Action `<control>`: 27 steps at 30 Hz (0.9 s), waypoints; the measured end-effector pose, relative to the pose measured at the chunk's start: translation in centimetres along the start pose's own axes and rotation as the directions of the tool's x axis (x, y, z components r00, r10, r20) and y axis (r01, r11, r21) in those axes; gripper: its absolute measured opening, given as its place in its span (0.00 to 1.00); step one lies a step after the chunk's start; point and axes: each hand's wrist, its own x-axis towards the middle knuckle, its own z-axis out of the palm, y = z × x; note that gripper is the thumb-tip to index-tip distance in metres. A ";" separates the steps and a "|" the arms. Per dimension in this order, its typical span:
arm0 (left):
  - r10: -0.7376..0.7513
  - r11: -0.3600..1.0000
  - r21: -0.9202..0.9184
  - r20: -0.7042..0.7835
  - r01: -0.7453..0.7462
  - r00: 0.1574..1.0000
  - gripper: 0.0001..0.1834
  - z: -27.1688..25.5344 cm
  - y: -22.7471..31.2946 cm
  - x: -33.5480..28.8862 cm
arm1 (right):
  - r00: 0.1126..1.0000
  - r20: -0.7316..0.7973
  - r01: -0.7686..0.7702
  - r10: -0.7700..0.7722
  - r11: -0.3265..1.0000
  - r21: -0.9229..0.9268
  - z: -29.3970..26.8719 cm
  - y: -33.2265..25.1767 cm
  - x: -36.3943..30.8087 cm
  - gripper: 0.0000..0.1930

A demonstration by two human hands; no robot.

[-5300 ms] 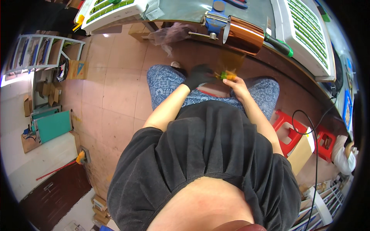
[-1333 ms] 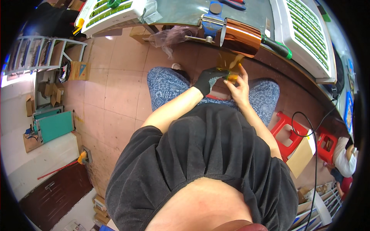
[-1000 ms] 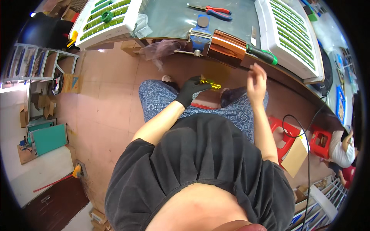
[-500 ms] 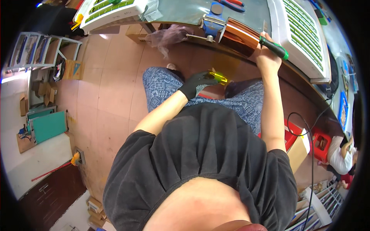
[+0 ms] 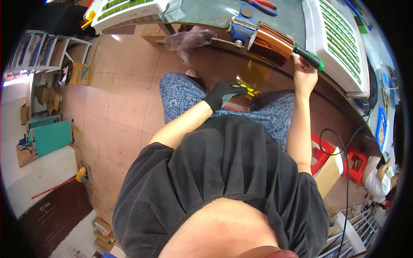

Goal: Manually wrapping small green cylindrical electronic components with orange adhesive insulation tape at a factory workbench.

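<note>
My left hand (image 5: 224,94), in a dark knit glove with grey dots, is closed on a crumpled piece of shiny yellow film (image 5: 248,89) above my lap. My bare right hand (image 5: 304,73) has its fingers closed round a hand tool (image 5: 309,57) with a green-and-black handle. The handle lies in line with the near right end of a glossy amber-brown roll (image 5: 272,43); I cannot make out the tool's blade. A blue bench vise (image 5: 241,29) stands at the roll's left end. Below the roll hangs a see-through amber sheet (image 5: 254,72).
On the bench (image 5: 286,19) lie red-and-blue pliers (image 5: 262,6). White foam trays with green strips stand at the right (image 5: 340,43) and upper left (image 5: 129,15). A black cable (image 5: 347,172) hangs at my right, near red stools (image 5: 356,165). Another person (image 5: 378,178) sits far right.
My right hand has moved slightly down and right with the tool, whose thin blade no longer shows upright. The film in my left hand has turned and crumpled; that hand shifted slightly right.
</note>
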 end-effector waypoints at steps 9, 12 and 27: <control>0.006 0.999 -0.039 -0.045 -0.007 0.999 0.14 0.0 -0.4 -0.2 | 0.923 0.188 -0.225 0.335 0.868 -0.443 -8.1 1.4 -6.8 0.14; -0.096 0.995 -0.029 -0.083 0.094 0.992 0.14 0.3 0.1 0.2 | 0.841 0.263 -0.377 0.474 0.860 -0.343 -9.7 1.3 -11.5 0.10; -0.132 0.985 -0.140 -0.203 0.105 0.970 0.10 1.9 1.8 -0.4 | 0.628 0.755 0.645 -0.188 0.669 -0.370 0.8 -8.0 -9.7 0.04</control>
